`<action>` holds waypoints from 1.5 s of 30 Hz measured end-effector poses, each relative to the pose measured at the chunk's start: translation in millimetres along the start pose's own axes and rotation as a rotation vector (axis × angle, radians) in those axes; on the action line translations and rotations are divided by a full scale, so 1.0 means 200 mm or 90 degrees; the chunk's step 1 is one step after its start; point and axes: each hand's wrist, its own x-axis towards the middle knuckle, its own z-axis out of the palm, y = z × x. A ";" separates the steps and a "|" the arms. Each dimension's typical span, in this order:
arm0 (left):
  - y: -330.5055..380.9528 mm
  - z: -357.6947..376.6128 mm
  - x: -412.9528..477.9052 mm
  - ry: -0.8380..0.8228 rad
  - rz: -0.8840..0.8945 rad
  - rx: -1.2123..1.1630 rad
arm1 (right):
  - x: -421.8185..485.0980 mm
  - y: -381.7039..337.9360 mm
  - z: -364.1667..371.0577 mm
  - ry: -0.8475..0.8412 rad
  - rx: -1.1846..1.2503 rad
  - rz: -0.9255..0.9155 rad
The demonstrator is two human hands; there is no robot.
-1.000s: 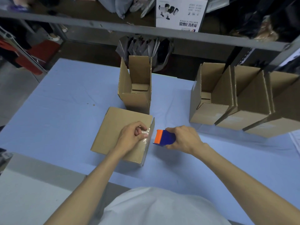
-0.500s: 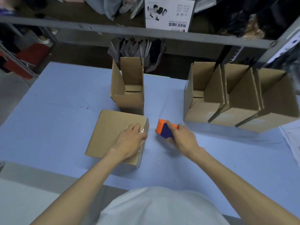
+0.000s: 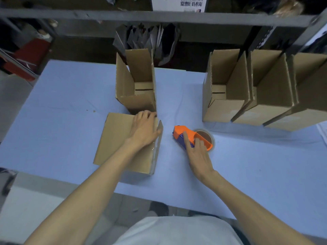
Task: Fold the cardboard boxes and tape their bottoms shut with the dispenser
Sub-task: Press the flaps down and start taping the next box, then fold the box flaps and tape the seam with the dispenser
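Cardboard boxes (image 3: 270, 96) fill the right of the frame: a row of three, pressed side by side, stands open-topped on the blue table (image 3: 53, 106). I judge those finished, though their bottoms face down and I cannot see them. At upper centre a fourth, the upright box (image 3: 136, 105), also stands with its mouth open, and inside it the bottom flaps meet at a dark seam. The current box (image 3: 116, 138) lies at centre left, just in front of the upright one and close against it, turned so a broad plain brown face looks up. Its corrugated edge shows along the right side, where one corner lifts a little. My left hand (image 3: 144, 129) lies flat on that face with fingers straight, pressing toward the far right corner. My right hand (image 3: 198, 152) rests its fingers along the top of the orange and blue dispenser (image 3: 184, 134), which lies on the table just right of the box and apart from it. My thumb is hidden, so I cannot tell whether I am gripping it. Its brown tape roll (image 3: 205, 137) peeks out beyond my fingers. A glossy strip of clear tape (image 3: 154, 147) shines near the box's right edge, so this bottom looks sealed. What seems left is smoothing it and standing the box with the others.
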 end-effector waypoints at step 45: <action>0.03 -0.19 -0.73 0.298 -0.460 -0.749 | -0.06 -0.50 -0.55 0.040 0.506 0.178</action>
